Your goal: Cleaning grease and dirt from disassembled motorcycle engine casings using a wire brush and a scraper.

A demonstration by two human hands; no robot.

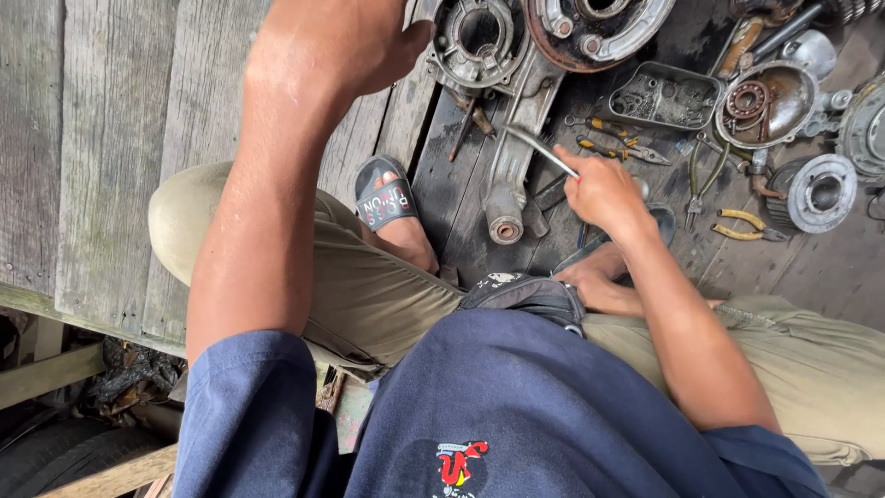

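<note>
My left hand (346, 41) rests at the top of the view, gripping the edge of a greasy round engine housing (479, 41) joined to a long metal arm casing (516, 157). My right hand (599, 189) holds a thin silver metal tool (539, 148) that points up and left toward the casing. I sit crouched on dark wooden planks, knees in khaki trousers at either side, a black sandal (387, 198) on my left foot.
A rusty brake drum (599, 28) lies at the top. To the right sit a grey metal tray (664, 97), a round bowl with a bearing (765, 101), yellow-handled pliers (747, 226), screwdrivers (613, 138) and a round silver part (820, 189). Left planks end at an edge (55, 309).
</note>
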